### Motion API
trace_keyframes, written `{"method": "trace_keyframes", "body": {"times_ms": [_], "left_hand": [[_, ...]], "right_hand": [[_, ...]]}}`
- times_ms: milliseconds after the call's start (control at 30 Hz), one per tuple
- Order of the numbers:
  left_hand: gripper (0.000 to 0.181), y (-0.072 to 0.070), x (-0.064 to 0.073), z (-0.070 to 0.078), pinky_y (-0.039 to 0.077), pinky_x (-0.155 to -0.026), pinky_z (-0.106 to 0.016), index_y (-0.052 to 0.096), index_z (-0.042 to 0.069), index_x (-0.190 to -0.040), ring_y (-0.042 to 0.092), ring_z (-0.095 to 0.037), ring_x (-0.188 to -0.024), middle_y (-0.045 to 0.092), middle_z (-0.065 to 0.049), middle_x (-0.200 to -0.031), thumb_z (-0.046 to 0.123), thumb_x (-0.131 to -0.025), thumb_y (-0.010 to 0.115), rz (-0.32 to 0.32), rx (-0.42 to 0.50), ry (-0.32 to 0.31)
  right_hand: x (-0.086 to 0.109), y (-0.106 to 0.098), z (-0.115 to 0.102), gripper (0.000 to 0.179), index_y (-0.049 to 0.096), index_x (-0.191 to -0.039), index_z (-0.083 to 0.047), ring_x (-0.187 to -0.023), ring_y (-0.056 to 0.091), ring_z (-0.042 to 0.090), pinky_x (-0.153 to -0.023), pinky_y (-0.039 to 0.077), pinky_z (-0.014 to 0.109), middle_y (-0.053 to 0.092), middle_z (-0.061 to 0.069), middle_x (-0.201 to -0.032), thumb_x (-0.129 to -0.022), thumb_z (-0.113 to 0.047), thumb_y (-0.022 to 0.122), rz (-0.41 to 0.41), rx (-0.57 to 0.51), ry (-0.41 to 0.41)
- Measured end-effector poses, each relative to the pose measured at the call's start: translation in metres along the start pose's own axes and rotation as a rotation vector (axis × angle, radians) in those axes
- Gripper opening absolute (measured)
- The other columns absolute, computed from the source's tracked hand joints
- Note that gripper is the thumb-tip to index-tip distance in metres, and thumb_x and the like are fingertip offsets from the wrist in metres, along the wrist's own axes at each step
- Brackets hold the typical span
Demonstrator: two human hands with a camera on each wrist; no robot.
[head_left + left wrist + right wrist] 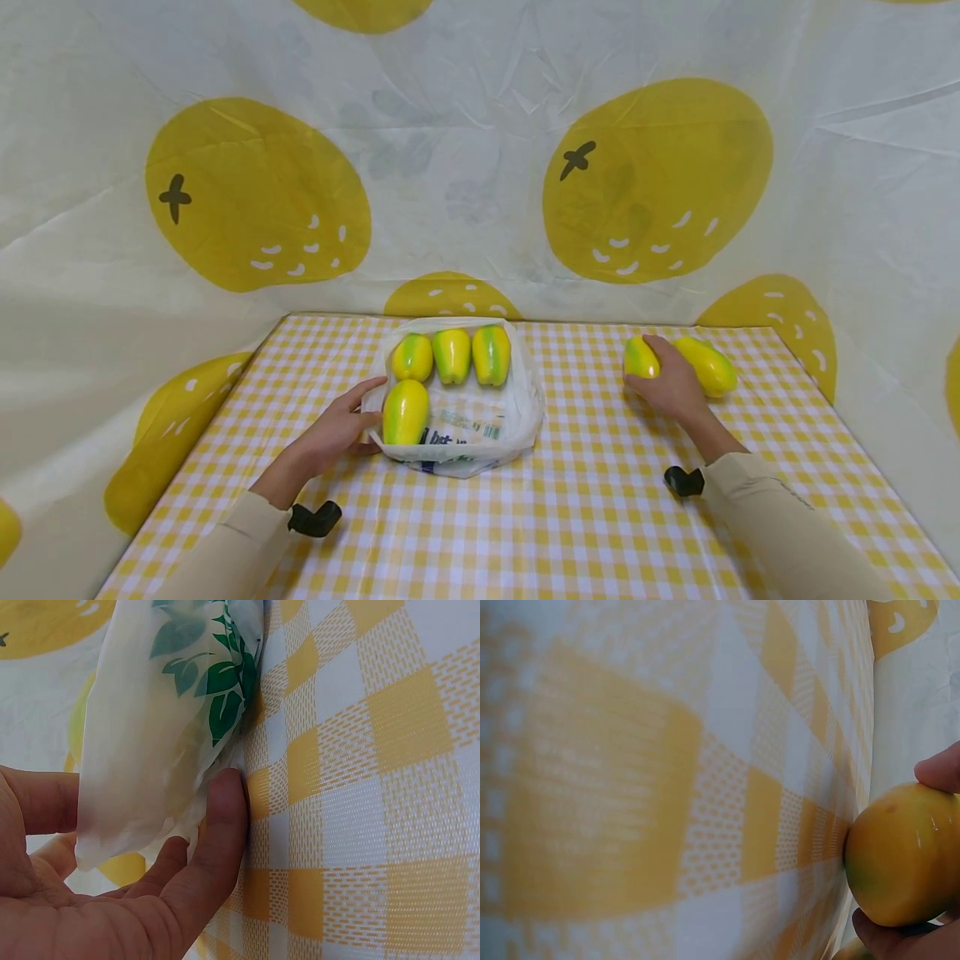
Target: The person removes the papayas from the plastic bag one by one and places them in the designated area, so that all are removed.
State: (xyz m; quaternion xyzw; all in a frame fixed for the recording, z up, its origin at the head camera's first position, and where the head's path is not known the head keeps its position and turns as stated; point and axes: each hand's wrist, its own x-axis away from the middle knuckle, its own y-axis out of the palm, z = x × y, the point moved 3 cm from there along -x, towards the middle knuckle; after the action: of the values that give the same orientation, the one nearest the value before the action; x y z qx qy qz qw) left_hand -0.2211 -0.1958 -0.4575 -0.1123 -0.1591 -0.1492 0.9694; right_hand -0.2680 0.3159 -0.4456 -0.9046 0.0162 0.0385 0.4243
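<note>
Fruit (640, 357) glossy yellow-green | right hand (675, 385) grips it, another fruit (708, 367) alongside | left hand (333, 435) pinches bag (528, 408), four fruits (452, 356) inside

Lettering (465, 421) in bag (528, 400) — too small to read; right hand (671, 383), gripped fruit (900, 855) — cut off by right-wrist view's edge.

A draped booth (67, 283) is shown: the yellow-and-white checked tabletop (585, 483) is bounded at the rear and on both sides by pale sheeting (457, 208) printed with large yellow fruit. The surrounding room cannot be identified.
</note>
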Motion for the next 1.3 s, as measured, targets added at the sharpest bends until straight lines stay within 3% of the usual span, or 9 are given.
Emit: {"method": "trace_keyframes", "body": {"times_ms": [233,600,867,1300], "left_hand": [[0.065,0.0004,0.0014,0.0016,0.061,-0.085,-0.043,0.023,0.022,-0.167,0.058,-0.029,-0.115,0.015,-0.022,-0.169,0.012,-0.108,0.049,-0.006,-0.002,0.009],[0.065,0.0013,0.0013,0.0012,0.061,-0.085,-0.043,0.023,0.021,-0.167,0.055,-0.033,-0.122,0.009,-0.023,-0.172,0.011,-0.107,0.048,-0.005,-0.001,0.002],[0.065,0.0013,0.0013,0.0019,0.061,-0.087,-0.043,0.024,0.022,-0.166,0.053,-0.034,-0.126,0.004,-0.021,-0.173,0.013,-0.107,0.049,-0.002,-0.005,-0.004],[0.065,0.0024,0.0033,0.0035,0.061,-0.087,-0.045,0.023,0.021,-0.167,0.052,-0.035,-0.126,0.003,-0.023,-0.173,0.011,-0.107,0.048,-0.009,-0.001,-0.002]], "right_hand": [[0.0,-0.0003,-0.0001,0.083,0.028,-0.16,0.007,-0.138,0.041,0.054,-0.107,0.041,0.067,0.031,0.034,-0.163,-0.095,-0.023,0.069,-0.009,0.014,-0.014],[-0.0029,-0.0011,0.0015,0.087,0.026,-0.159,0.009,-0.142,0.035,0.057,-0.111,0.036,0.069,0.029,0.037,-0.162,-0.096,-0.028,0.073,-0.049,0.041,-0.041],[-0.0021,-0.0024,-0.0035,0.088,0.03,-0.158,0.009,-0.146,0.03,0.059,-0.114,0.032,0.071,0.025,0.039,-0.163,-0.095,-0.033,0.073,-0.036,0.088,-0.08],[-0.0012,-0.0027,-0.0061,0.093,0.027,-0.161,0.004,-0.148,0.029,0.056,-0.114,0.033,0.069,0.022,0.034,-0.167,-0.095,-0.04,0.075,-0.063,0.068,-0.052]]}}
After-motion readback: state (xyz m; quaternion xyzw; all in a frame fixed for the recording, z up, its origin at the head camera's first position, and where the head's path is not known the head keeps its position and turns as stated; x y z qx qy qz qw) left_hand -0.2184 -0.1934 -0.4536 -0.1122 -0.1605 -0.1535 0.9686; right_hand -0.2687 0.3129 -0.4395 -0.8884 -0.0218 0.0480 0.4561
